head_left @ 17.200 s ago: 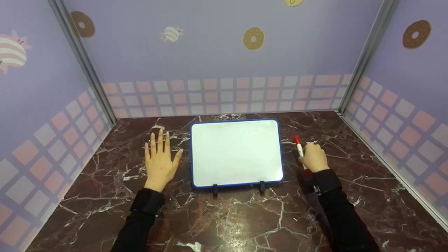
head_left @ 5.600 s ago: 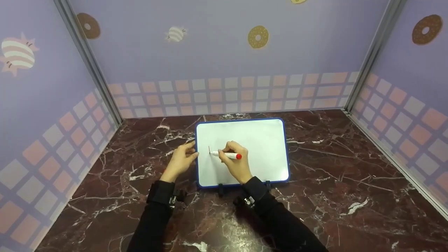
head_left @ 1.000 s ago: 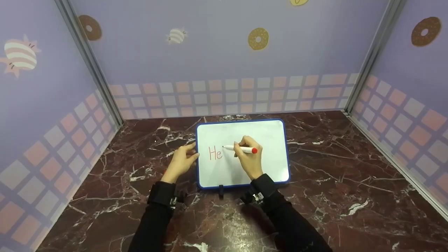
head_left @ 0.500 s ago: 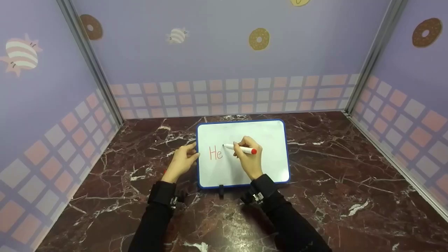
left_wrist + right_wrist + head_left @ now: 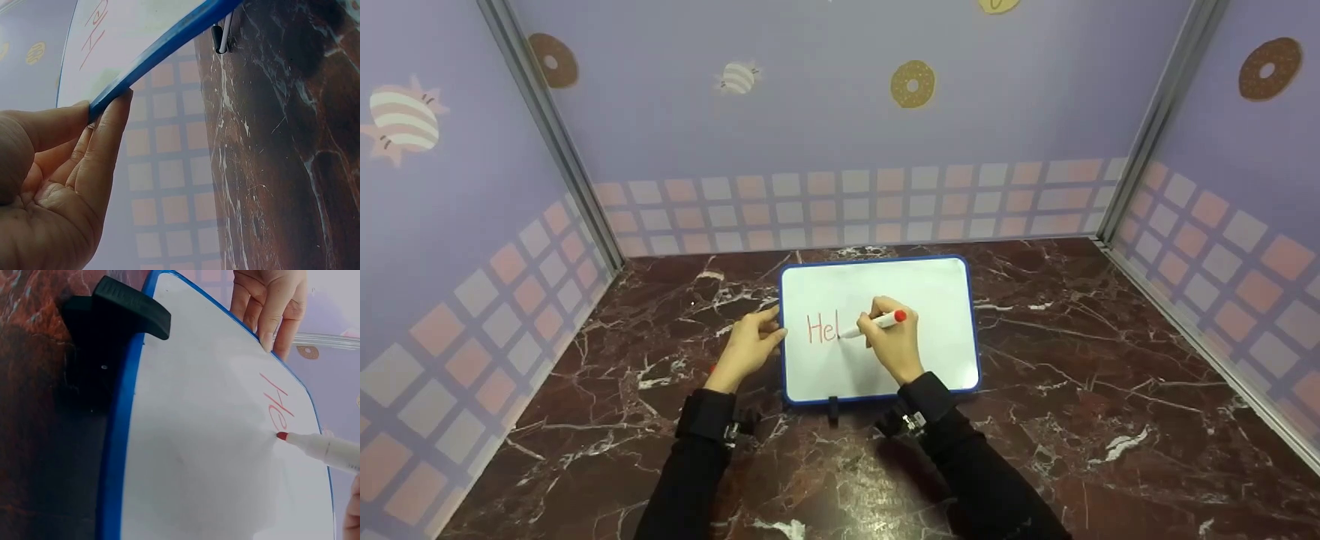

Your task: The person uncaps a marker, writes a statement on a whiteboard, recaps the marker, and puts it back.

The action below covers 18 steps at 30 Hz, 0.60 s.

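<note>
A small whiteboard point(image 5: 900, 360) with a blue frame leans back on black stand feet, and red letters "Hel" point(image 5: 823, 328) show on its left half. My right hand point(image 5: 896, 341) grips a white marker point(image 5: 877, 324) with a red end; its red tip point(image 5: 282, 436) meets the board beside the letters in the right wrist view. With thumb in front and fingers behind, my left hand point(image 5: 748, 346) pinches the board's left edge, as the left wrist view shows at the blue frame point(image 5: 154, 50). A small red piece point(image 5: 713, 368) shows by my left wrist, mostly hidden.
The board stands on a dark red marbled table point(image 5: 1072, 420). One black stand foot point(image 5: 833, 410) shows below its lower edge; my right wrist covers that area farther right. Purple patterned walls point(image 5: 825, 135) close off the back and both sides.
The marker tip has moved down from above the "e", leaving a new red "l" stroke; the marker is tilted differently. Over the earlier frames the letters appeared. My left hand stays put.
</note>
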Tool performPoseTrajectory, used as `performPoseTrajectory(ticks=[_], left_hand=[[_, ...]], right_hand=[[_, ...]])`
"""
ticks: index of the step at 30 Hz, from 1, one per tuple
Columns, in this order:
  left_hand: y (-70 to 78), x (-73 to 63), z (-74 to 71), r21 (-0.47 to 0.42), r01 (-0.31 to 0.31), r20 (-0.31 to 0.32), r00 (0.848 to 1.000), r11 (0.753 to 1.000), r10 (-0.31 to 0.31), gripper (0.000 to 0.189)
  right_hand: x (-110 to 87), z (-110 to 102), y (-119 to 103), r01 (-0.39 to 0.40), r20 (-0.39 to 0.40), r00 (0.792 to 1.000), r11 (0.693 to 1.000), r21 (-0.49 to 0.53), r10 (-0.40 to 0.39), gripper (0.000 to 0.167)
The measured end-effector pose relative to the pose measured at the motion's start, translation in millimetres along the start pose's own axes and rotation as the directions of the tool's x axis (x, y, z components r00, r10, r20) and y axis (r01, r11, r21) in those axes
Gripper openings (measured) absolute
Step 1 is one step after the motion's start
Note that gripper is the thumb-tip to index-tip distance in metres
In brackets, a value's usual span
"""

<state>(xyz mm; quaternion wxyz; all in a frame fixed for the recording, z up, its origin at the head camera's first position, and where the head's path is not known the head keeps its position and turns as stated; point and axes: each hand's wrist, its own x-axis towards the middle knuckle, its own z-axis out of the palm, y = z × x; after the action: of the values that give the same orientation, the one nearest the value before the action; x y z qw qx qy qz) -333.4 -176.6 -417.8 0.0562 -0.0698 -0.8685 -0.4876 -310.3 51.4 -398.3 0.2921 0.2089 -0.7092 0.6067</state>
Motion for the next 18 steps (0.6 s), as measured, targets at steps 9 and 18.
performPoseTrajectory(ticks=[9,18], left_hand=[[0.7,0.0,1.0,-0.002,-0.005,-0.008,1.0,1.0,0.005,0.049],[0.6,-0.2,0.3,-0.014,-0.005,-0.008,1.0,1.0,0.005,0.05]], right_hand=[[3.0,-1.8,0.4,0.047,-0.077,0.996,0.998,-0.046,-0.051,0.025],[3.7,-2.0,6.6,0.032,-0.138,0.99,0.999,-0.001,-0.032,0.024]])
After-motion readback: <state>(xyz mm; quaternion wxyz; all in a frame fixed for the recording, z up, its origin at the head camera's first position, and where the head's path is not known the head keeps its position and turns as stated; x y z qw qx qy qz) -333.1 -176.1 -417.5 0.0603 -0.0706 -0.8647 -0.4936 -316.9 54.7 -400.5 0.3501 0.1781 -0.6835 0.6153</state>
